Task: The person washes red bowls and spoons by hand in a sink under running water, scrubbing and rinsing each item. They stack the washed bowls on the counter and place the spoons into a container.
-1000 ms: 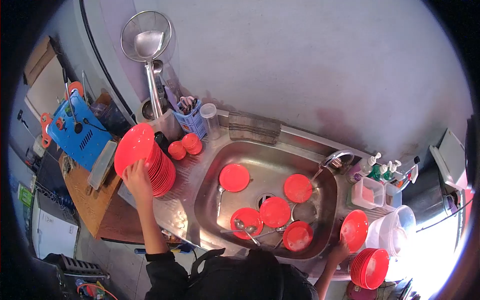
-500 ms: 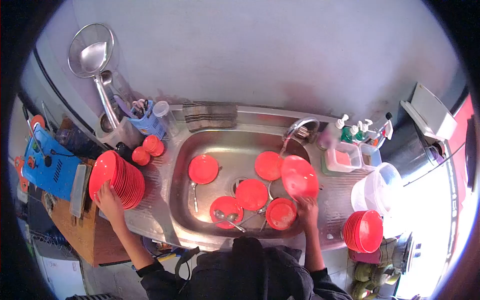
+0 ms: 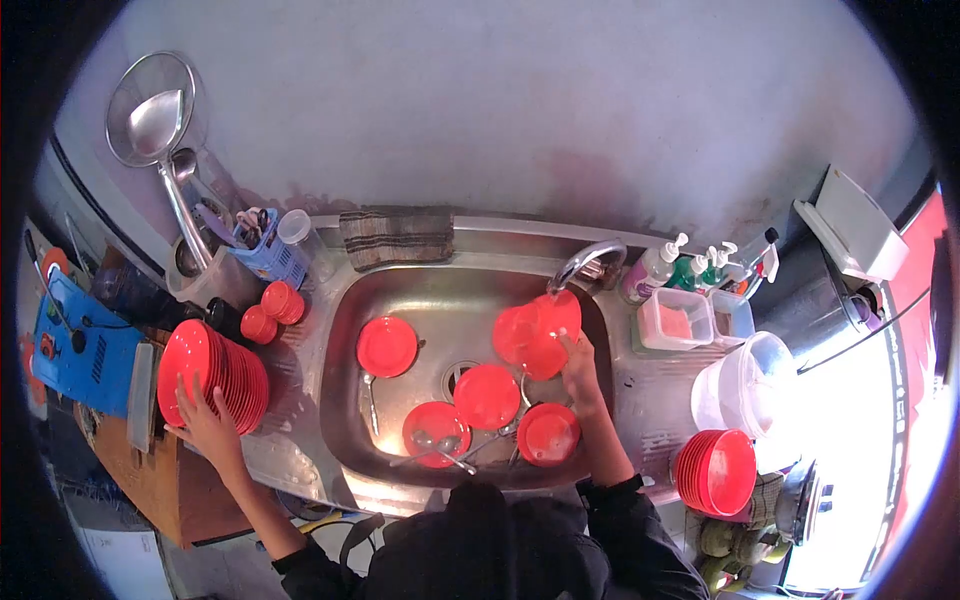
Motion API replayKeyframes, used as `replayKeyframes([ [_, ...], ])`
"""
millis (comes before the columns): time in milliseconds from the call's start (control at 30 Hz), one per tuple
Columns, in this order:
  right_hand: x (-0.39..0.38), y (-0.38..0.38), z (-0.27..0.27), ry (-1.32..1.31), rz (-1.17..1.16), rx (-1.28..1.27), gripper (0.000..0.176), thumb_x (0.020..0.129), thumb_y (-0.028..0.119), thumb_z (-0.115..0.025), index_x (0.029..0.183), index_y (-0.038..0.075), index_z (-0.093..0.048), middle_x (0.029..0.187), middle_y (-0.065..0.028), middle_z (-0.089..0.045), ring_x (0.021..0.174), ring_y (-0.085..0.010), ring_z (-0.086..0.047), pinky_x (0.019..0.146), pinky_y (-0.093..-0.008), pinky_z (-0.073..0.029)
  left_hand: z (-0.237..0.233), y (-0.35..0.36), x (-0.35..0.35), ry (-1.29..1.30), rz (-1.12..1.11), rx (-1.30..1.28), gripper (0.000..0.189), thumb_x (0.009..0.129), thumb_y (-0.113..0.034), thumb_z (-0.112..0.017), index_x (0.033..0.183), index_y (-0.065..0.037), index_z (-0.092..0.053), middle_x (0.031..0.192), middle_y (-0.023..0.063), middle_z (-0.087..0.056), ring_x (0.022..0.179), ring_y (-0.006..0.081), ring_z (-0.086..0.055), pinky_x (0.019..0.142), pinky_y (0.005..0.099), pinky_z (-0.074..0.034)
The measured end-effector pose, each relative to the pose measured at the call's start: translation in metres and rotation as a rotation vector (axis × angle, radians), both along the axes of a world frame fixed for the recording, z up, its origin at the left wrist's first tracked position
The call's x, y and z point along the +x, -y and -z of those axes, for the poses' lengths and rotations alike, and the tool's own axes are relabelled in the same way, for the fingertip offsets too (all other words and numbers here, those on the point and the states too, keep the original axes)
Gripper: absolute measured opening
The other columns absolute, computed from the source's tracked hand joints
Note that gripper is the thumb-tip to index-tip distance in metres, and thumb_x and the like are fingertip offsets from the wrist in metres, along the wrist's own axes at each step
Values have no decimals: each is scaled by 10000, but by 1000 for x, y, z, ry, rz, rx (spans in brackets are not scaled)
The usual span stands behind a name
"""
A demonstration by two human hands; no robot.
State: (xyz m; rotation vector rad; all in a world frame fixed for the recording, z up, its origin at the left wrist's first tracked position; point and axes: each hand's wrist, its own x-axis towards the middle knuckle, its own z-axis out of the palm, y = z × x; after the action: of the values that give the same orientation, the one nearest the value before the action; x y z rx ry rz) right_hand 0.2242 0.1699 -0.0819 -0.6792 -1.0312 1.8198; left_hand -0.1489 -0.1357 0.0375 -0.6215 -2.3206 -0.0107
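Note:
My right hand [image 3: 583, 372] grips a red bowl [image 3: 550, 325] by its near rim, holding it tilted under the faucet [image 3: 587, 262]. The bowl partly covers a red saucer [image 3: 510, 335] in the sink. Fingers spread, my left hand [image 3: 207, 425] rests against the front of a tall nested stack of red bowls [image 3: 240, 385] lying tipped on the left counter. Several more saucers lie in the metal sink [image 3: 340, 420], among them one at the left [image 3: 387, 346] and one in the middle [image 3: 487, 396]. Spoons [image 3: 450, 452] lie on and beside the lower saucer [image 3: 432, 425].
A shorter bowl stack [image 3: 725, 473] stands at the right, below a clear plastic tub [image 3: 745, 385]. Soap bottles [image 3: 655, 268] and a sponge box [image 3: 676, 320] are behind. Small red cups [image 3: 272, 310], a utensil holder [image 3: 215, 280] and a folded cloth [image 3: 396, 238] line the left and back.
My right hand has carried the red bowl up and left, from the sink's right side to under the faucet. My left hand's fingers have spread on the stack. The view has shifted slightly.

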Motion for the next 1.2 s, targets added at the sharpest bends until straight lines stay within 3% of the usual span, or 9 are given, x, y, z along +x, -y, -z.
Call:
replayKeyframes([
  [267, -6, -24, 28, -388, -19, -364, 391, 836, 314, -350, 1106, 34, -374, 1085, -75, -457, 983, -199, -455, 855, -355, -350, 11, -96, 49, 155, 541, 115, 221, 755, -174, -442, 964, -136, -503, 1166, 69, -371, 1101, 254, -321, 911, 521, -70],
  [500, -5, -32, 44, -272, 171, -422, 461, 833, 399, -277, 1152, 72, -337, 1151, -84, -404, 1051, -237, -392, 892, -411, -301, 114, -204, 129, 1123, 1220, 192, 307, 738, -166, -496, 1023, -61, -453, 1045, 140, -439, 968, 281, -429, 840, 389, -325],
  [600, 1, -31, 39, -208, 210, -482, 501, 816, 446, -272, 1146, 78, -344, 1161, -84, -393, 1060, -243, -381, 891, -424, -299, 147, -236, 164, 1659, 1109, 209, 312, 776, -194, -473, 1042, -37, -430, 1036, 117, -455, 925, 212, -465, 778, 325, -386],
  [667, 6, -31, 50, -281, 184, -474, 508, 811, 455, -268, 1143, 80, -348, 1161, -84, -392, 1061, -243, -381, 892, -425, -301, 155, -253, 185, 2295, 1131, 527, 329, 821, -212, -412, 1097, -34, -385, 1058, 67, -455, 918, 125, -468, 790, 259, -370],
  [767, 8, -25, 41, -331, 245, -525, 508, 807, 459, -265, 1133, 82, -361, 1145, -84, -408, 1051, -239, -391, 888, -420, -308, 135, -264, 200, 2461, 930, 522, 280, 811, -193, -437, 1040, -33, -433, 959, 31, -503, 801, 95, -496, 724, 214, -376],
  [933, 26, -24, 92, -264, 468, -495, 453, 816, 409, -283, 1109, 82, -394, 1094, -72, -453, 1016, -220, -419, 864, -392, -339, 128, -266, 221, 2389, 1145, 539, 176, 790, -171, -479, 915, -47, -487, 832, -13, -522, 743, 55, -483, 661, 201, -377],
  [1000, 38, -31, 114, 97, 332, -233, 447, 809, 418, -312, 1093, 89, -414, 1057, -50, -477, 998, -199, -429, 873, -360, -324, 124, -266, 226, 2362, 1194, 581, 136, 791, -169, -478, 867, -59, -503, 775, -45, -518, 686, 36, -468, 615, 185, -355],
  [1133, 3, -14, 50, 103, 447, -326, 476, 809, 407, -336, 1133, 61, -371, 1107, -56, -436, 1034, -186, -396, 903, -326, -274, 129, -266, 229, 2369, 1073, 716, 144, 781, -141, -487, 903, -66, -477, 815, -3, -537, 689, 70, -505, 606, 206, -391],
  [1200, -13, -12, 31, 283, 471, 39, 521, 820, 399, -320, 1180, 24, -298, 1169, -73, -373, 1085, -174, -337, 925, -304, -221, 122, -273, 225, 2444, 950, 831, 164, 779, -130, -487, 929, -67, -462, 827, 13, -543, 695, 83, -516, 602, 219, -408],
])
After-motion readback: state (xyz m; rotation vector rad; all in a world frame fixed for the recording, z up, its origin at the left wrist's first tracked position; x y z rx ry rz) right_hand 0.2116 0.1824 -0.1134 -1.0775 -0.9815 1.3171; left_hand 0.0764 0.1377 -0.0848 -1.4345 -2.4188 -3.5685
